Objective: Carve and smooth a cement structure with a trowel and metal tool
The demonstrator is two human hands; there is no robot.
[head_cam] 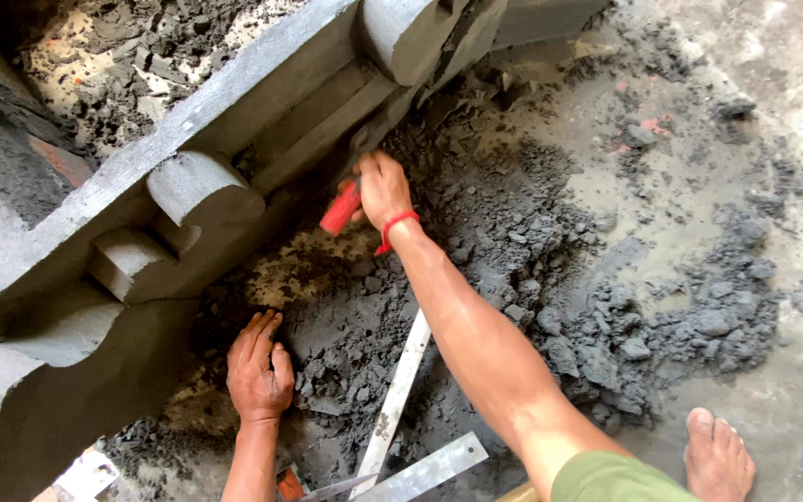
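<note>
One head cam, looking steeply down, close over the floor (792, 418).

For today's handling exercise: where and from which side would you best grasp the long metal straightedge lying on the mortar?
Probably the straightedge's bare middle, from above, pinching its long edges. It lies flat, its lower end overlaps another metal strip, and the upper end runs under the right forearm.

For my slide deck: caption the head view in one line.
Right hand works a red-handled tool against grey cement moulding; left hand rests on loose mortar.
</note>
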